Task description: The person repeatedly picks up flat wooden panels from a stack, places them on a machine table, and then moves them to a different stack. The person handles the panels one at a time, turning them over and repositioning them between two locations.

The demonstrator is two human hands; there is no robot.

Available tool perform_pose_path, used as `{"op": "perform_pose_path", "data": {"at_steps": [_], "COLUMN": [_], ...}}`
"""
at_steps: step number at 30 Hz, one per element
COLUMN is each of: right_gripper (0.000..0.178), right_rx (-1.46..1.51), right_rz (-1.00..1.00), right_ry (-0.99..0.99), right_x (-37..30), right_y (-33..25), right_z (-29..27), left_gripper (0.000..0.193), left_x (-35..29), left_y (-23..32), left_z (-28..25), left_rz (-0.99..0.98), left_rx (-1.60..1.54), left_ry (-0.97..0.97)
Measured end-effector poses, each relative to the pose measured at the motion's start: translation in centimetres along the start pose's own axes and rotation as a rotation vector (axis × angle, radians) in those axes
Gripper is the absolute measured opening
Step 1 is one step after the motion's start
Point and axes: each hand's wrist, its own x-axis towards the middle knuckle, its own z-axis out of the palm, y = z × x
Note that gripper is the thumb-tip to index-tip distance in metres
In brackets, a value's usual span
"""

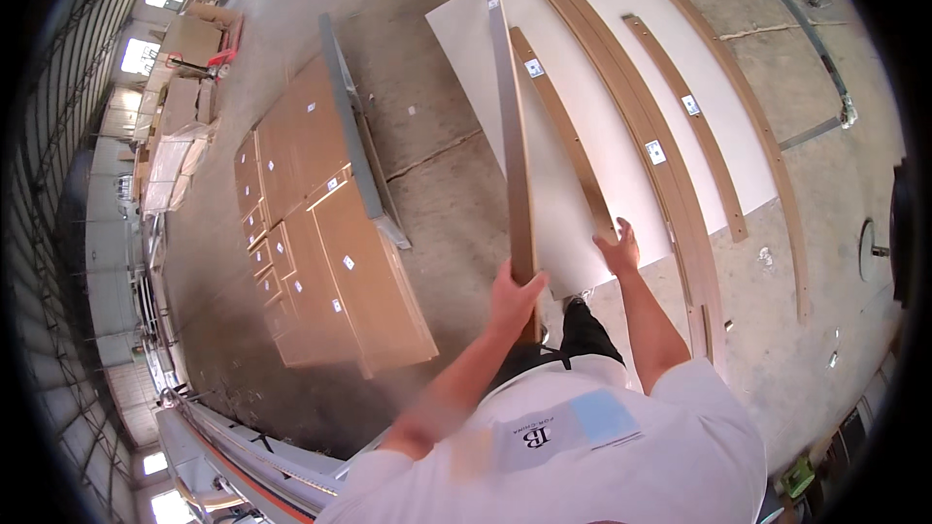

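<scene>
My left hand [513, 303] is closed around the lower part of a long, narrow brown wooden board [514, 150]. The board reaches away from me, with a small white label at its far end. To the right of it, my right hand [619, 248] has its fingers apart and holds nothing. It is close to the near end of a shorter brown wooden strip [563, 121], and I cannot tell whether they touch. That strip lies on a large white panel [464, 34] and carries a label.
Longer brown boards [631, 102] and another short strip [694, 116] lie across the white panel. At left, labelled brown panels [325, 233] spread low over the concrete floor beside a grey upright piece [351, 126]. Wrapped stacks [180, 146] line the far left, near a red pallet jack [223, 60].
</scene>
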Motion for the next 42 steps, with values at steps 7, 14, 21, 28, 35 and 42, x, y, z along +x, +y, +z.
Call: {"op": "perform_pose_path", "data": {"at_steps": [7, 14, 21, 28, 35, 42], "right_gripper": [0.038, 0.040, 0.072, 0.062, 0.045, 0.059], "right_rx": [1.217, 1.213, 0.354, -0.064, -0.351, -0.570], "right_rz": [0.291, 0.651, 0.891, 0.657, 0.454, 0.067], "right_ry": [-0.781, -0.170, -0.456, -0.886, -1.368, -1.120], "right_x": [-6.3, -5.9, -8.3, -14.5, -12.0, -23.6], "right_y": [1.2, 7.7, 23.1, 10.1, 11.0, 0.4], "right_z": [-9.2, -11.1, -7.7, -2.6, 8.9, 18.5], "left_gripper": [0.057, 0.061, 0.039, 0.028, 0.021, 0.023], "left_x": [3.7, 1.2, -2.7, -10.6, -22.4, -37.6], "left_y": [3.1, -4.8, -21.4, -40.4, -47.2, -58.9], "left_z": [11.6, 10.1, -1.6, -12.4, -14.2, -14.9], "left_rz": [0.104, 0.343, 0.022, -0.079, -0.307, -0.579], "left_rx": [-0.030, 0.365, 0.528, 0.509, -0.086, -0.450], "left_ry": [-0.216, -0.467, -0.450, -0.032, 0.220, 0.422]}}
